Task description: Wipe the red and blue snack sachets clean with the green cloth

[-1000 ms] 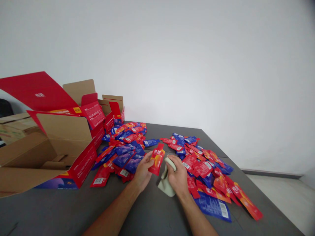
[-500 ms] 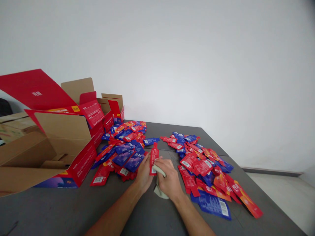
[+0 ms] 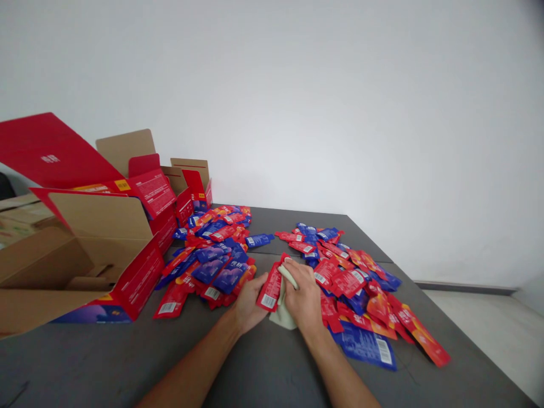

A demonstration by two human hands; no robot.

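A red sachet (image 3: 269,288) with a barcode at its lower end lies tilted between my two hands, its narrow top leaning right. My left hand (image 3: 250,305) is closed on its left edge from below. In my right hand (image 3: 304,290) is a bunched pale green cloth (image 3: 284,316), pressed against the sachet near its top; part of the cloth hangs down below the fingers. Piles of sachets flank my hands: blue and red ones on the left (image 3: 221,269), and more on the right (image 3: 348,280).
An open red carton (image 3: 138,277) with brown inside stands on the left of the dark table (image 3: 272,374). More open red cartons (image 3: 155,192) are behind it. A white wall (image 3: 297,113) rises behind the table, and floor (image 3: 476,317) shows at the right.
The sachet has turned from nearly upright to leaning right. My right hand with the cloth has moved up from its lower part to near its top. The view has shifted slightly.
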